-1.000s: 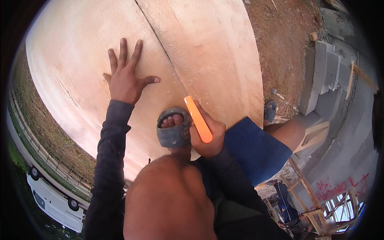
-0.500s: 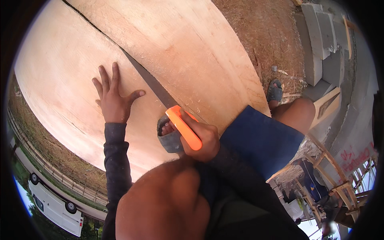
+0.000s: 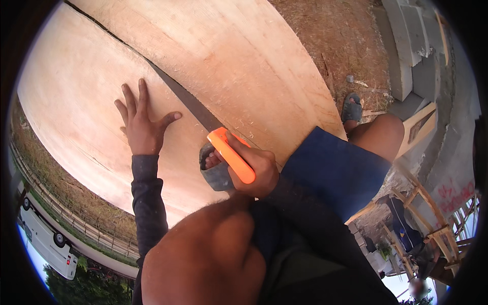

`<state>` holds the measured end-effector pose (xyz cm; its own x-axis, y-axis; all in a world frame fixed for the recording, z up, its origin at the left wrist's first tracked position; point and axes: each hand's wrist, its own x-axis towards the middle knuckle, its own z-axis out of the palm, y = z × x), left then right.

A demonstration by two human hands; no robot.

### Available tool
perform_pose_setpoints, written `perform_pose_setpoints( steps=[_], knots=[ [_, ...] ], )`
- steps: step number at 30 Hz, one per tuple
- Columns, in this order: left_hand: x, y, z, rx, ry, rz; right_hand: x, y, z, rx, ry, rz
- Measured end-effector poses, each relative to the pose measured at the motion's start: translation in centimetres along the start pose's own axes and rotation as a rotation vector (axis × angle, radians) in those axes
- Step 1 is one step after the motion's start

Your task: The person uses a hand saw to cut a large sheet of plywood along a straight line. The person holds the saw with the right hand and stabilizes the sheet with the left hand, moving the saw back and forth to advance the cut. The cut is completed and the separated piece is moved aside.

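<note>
A large pale plywood sheet [image 3: 239, 61] lies beneath me, split by a long dark cut that runs from the far left edge toward the middle. My right hand [image 3: 259, 170] is closed around the orange handle of a handsaw [image 3: 231, 152]. The grey blade [image 3: 188, 101] lies along the cut line, its far end in the slit. To the left of the blade, my left hand [image 3: 145, 122] presses flat on the plywood, fingers spread. My sandalled foot [image 3: 214, 170] rests on the sheet just left of the saw handle. Bits of sawdust lie near the line.
Grey concrete blocks [image 3: 401, 61] are stacked at the right beside brown dirt ground [image 3: 345, 35]. My other sandalled foot [image 3: 352, 108] stands on that ground. Wooden framing [image 3: 422, 208] and another person [image 3: 406, 229] are at the lower right. A white van [image 3: 46, 239] shows at lower left.
The saw and my right hand have shifted slightly up and to the left. My left hand stays spread on the plywood. The white van has moved toward the left edge of the view.
</note>
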<state>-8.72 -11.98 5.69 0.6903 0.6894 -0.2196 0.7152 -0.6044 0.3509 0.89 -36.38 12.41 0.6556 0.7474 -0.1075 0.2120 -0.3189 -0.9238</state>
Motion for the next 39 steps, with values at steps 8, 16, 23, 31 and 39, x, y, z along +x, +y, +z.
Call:
perform_pose_setpoints(
  steps=[8, 16, 23, 31, 39],
  knots=[
    [-0.2, 0.5, -0.7, 0.101, -0.060, -0.086, -3.9, -0.8, -3.0, -0.155, -0.030, -0.005],
    [-0.3, -0.2, -0.2, 0.113, -0.021, -0.050, -4.0, -0.6, -3.0, -0.089, -0.014, -0.028],
    [-0.2, 0.0, 0.0, 0.107, -0.027, -0.031, -2.4, -0.5, -2.8, -0.121, -0.060, 0.056],
    [-0.2, 0.0, -0.5, 0.185, -0.062, -0.052, -5.8, -0.6, -3.7, -0.123, -0.047, 0.020],
    [0.1, 0.3, 0.4, 0.063, -0.003, 0.006, 2.2, 0.2, 0.1, -0.055, -0.041, 0.103]
  ],
)
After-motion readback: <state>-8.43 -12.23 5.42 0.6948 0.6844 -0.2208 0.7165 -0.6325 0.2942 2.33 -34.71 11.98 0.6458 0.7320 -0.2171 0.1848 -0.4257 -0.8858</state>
